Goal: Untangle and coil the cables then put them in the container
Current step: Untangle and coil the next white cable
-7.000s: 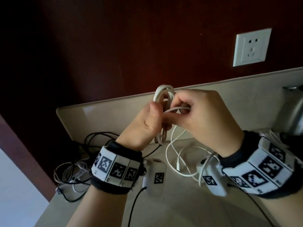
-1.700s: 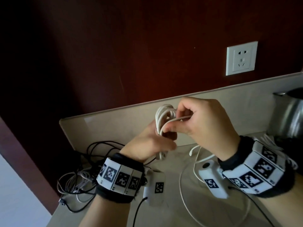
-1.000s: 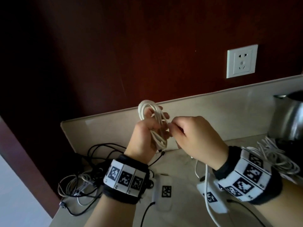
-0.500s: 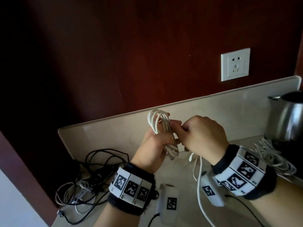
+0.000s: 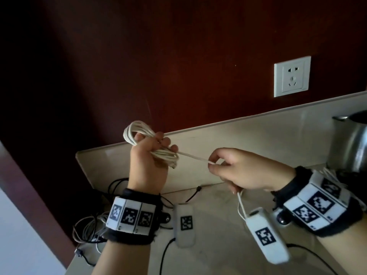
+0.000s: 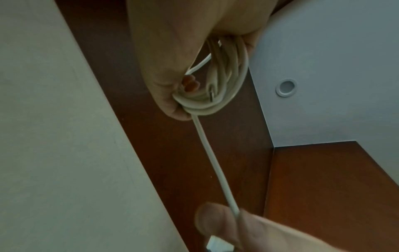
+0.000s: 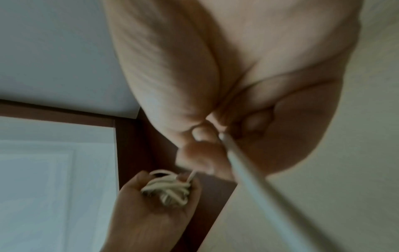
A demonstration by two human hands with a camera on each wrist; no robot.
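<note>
My left hand (image 5: 151, 155) is raised above the counter and grips a coil of white cable (image 5: 139, 133), its loops sticking out above the fist. In the left wrist view the coil (image 6: 218, 88) sits in the curled fingers with a plug end inside it. A straight strand (image 5: 193, 156) runs taut from the coil to my right hand (image 5: 224, 167), which pinches it between thumb and fingers. In the right wrist view the strand (image 7: 248, 173) passes through that pinch. The cable's tail (image 5: 240, 203) hangs below the right hand. No container shows.
A tangle of black and white cables (image 5: 93, 227) lies on the counter's left end. A metal kettle (image 5: 351, 143) stands at the right with more white cable (image 5: 327, 173) by its base. A wall socket (image 5: 292, 76) is above the backsplash (image 5: 248, 139).
The hands have moved apart. My left hand rose and shifted left with the coil, and my right hand pulled away to the right, drawing one strand taut between them.
</note>
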